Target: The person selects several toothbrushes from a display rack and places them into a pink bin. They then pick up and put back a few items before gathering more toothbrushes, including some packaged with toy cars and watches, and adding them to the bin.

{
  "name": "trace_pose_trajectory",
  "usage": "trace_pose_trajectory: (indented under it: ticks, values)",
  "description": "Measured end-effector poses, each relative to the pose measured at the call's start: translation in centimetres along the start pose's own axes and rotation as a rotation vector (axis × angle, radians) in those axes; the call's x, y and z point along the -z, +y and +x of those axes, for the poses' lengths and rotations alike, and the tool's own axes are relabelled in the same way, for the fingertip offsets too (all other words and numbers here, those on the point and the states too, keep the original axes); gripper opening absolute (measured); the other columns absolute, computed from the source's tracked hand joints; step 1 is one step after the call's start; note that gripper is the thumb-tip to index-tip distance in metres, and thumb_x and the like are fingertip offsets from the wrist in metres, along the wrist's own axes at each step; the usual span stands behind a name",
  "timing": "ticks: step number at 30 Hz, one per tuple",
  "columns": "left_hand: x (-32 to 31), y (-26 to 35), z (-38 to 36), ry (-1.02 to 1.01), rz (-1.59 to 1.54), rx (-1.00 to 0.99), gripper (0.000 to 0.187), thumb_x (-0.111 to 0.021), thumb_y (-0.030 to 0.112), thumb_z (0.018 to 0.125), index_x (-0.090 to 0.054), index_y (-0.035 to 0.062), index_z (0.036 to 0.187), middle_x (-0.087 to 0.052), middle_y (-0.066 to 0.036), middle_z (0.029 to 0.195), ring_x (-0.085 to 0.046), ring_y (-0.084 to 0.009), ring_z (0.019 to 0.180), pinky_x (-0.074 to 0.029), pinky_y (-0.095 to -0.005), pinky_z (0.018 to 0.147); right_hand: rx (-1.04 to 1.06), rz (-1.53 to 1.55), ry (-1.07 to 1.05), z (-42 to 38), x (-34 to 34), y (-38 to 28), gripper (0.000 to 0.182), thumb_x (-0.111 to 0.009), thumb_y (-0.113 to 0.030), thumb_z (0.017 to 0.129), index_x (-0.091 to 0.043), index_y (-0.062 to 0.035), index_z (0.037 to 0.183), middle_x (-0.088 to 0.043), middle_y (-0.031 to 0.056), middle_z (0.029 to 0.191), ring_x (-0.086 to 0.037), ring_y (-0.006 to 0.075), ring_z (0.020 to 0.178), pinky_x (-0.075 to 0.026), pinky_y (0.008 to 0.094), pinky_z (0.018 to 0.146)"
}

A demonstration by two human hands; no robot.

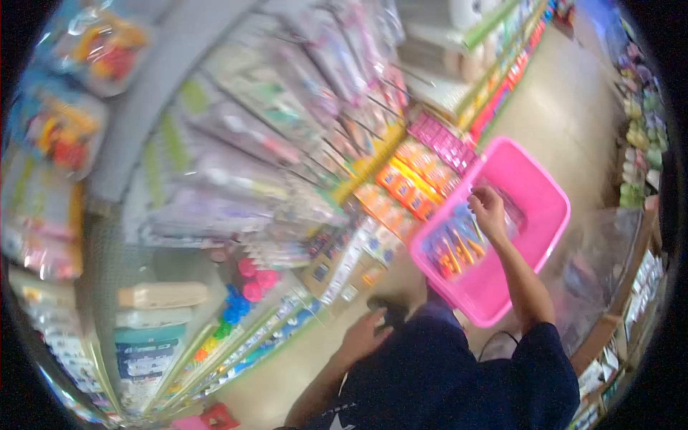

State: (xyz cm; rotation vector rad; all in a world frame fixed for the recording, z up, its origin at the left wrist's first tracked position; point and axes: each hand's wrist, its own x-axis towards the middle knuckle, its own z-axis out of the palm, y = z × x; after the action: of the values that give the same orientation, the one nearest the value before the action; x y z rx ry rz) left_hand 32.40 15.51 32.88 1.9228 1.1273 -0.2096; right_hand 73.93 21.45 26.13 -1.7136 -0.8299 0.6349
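Note:
My right hand [487, 209] hangs over a pink plastic basket [555, 201], its fingers loosely bent with a gap at the thumb and nothing visible between them. Beneath it in the basket lies a clear bagged pack [459, 251] with orange and blue pieces, partly covered by the hand. Another see-through pack [510, 215] sits beside it, too blurred to name. My left hand [365, 335] is low at my side, fingers somewhat apart and blurred, next to a dark shape [390, 309] that I cannot make out.
Shelving on the left bears hanging bagged goods [244, 143] and blister-packed toys [64, 136]. Orange packets [408, 190] fill a display beside the basket. Colourful round items [236, 308] line a lower shelf. An aisle floor [566, 93] runs ahead; cartons [609, 337] stand right.

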Motion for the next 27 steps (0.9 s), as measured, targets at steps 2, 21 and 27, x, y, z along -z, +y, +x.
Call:
trace_pose_trajectory:
  ticks: [2, 21, 27]
  values:
    - [1.0, -1.0, -1.2, 0.035, 0.003, -0.074, 0.058, -0.058, 0.043, 0.088, -0.046, 0.007, 0.133, -0.056, -0.019, 0.123, -0.053, -0.0342, 0.116, -0.042, -0.0416, 0.098, 0.21, 0.145, -0.088, -0.3, -2.0, -12.5, 0.021, -0.06, -0.002, 0.085, -0.057, 0.0016, 0.106, -0.062, 0.0054, 0.087, -0.062, 0.014, 0.082, -0.05, 0.0263, 0.074]
    - [0.3, -11.3, -11.5, 0.562, -0.135, -0.04, 0.063, -0.062, 0.048, 0.085, -0.049, 0.0081, 0.132, -0.057, -0.02, 0.123, -0.055, -0.035, 0.114, -0.044, -0.0433, 0.096, 0.684, 0.257, -0.369, 9.4, -20.7, -62.6, 0.09, -0.077, -0.053, 0.07, -0.046, 0.0115, 0.125, -0.06, 0.0154, 0.111, -0.062, 0.0202, 0.096, -0.05, 0.0341, 0.085]
    - [-1.2, -12.3, -12.7, 0.525, -0.133, 0.077, 0.066, -0.063, 0.049, 0.084, -0.049, 0.0047, 0.131, -0.057, -0.021, 0.122, -0.056, -0.0354, 0.112, -0.045, -0.0431, 0.095, 0.636, 0.52, -0.581, 8.3, -20.2, -63.1, 0.058, -0.076, -0.025, 0.08, -0.049, 0.0105, 0.116, -0.066, 0.0143, 0.098, -0.065, 0.0195, 0.09, -0.054, 0.0353, 0.077]
